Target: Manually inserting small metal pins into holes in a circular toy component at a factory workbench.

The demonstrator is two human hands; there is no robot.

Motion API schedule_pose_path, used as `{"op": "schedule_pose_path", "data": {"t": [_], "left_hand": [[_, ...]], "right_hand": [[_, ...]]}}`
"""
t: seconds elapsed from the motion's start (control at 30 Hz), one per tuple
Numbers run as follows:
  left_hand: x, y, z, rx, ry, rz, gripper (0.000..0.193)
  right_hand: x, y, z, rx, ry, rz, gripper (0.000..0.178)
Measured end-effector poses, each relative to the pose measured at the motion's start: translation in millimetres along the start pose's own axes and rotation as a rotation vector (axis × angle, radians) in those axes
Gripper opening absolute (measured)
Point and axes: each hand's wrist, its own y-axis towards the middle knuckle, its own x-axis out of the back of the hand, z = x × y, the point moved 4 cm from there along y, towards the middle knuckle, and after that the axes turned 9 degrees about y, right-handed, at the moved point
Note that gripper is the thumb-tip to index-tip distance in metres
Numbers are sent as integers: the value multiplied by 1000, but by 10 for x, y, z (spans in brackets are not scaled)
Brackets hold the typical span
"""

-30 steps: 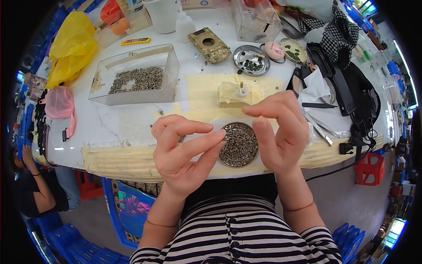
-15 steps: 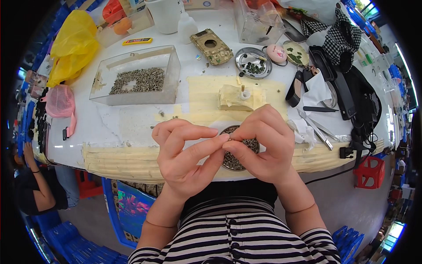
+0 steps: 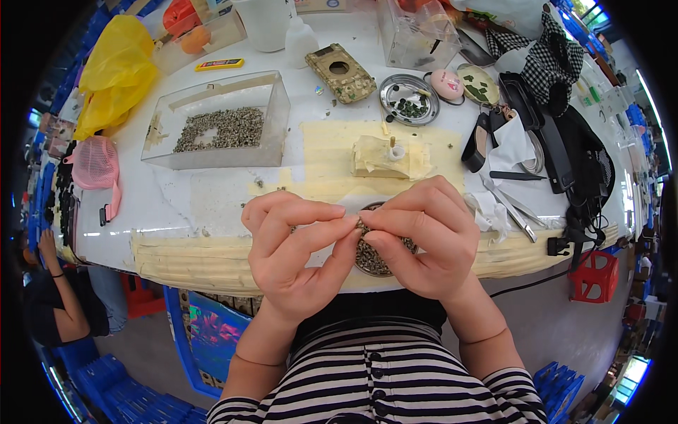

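Note:
My left hand point(image 3: 293, 251) and my right hand point(image 3: 427, 237) meet fingertip to fingertip above a round dish of small grey-brown pieces point(image 3: 373, 258). The left thumb and forefinger are pinched together. On the right, thumb and forefinger curl toward them, with a slight gap between their tips. A tiny piece seems to sit between the two hands, too small to name and mostly hidden by the fingers. Just beyond stands a block wrapped in cream tape point(image 3: 378, 166), with a white ring and a short peg on top.
A clear box point(image 3: 277, 141) of similar pieces stands left. Behind are a camouflage-patterned model tank hull point(image 3: 341, 73) and a metal dish point(image 3: 385, 90) with dark green bits. Tweezers point(image 3: 512, 212), black straps and cables lie right. A yellow bag point(image 3: 116, 78) lies far left; another person's arm point(image 3: 60, 275) shows beyond.
My fingertips have drawn slightly apart from each other. The right thumb and forefinger have parted a little, and the right hand has shifted slightly downward.

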Motion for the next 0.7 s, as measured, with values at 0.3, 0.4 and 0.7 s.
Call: {"op": "schedule_pose_path", "data": {"t": [0.3, 0.4, 0.7], "left_hand": [[0, 17, -56, -54, 37, 54, 31], [-9, 29, -67, -41, 64, 66, 30], [-6, 2, -12, 14, 7, 15, 27]], "right_hand": [[-3, -4, -73, -205, 222, 39, 12], [13, 0, -15, -116, 88, -14, 16], [-17, -34, 20, 25, -80, -39, 20]]}}
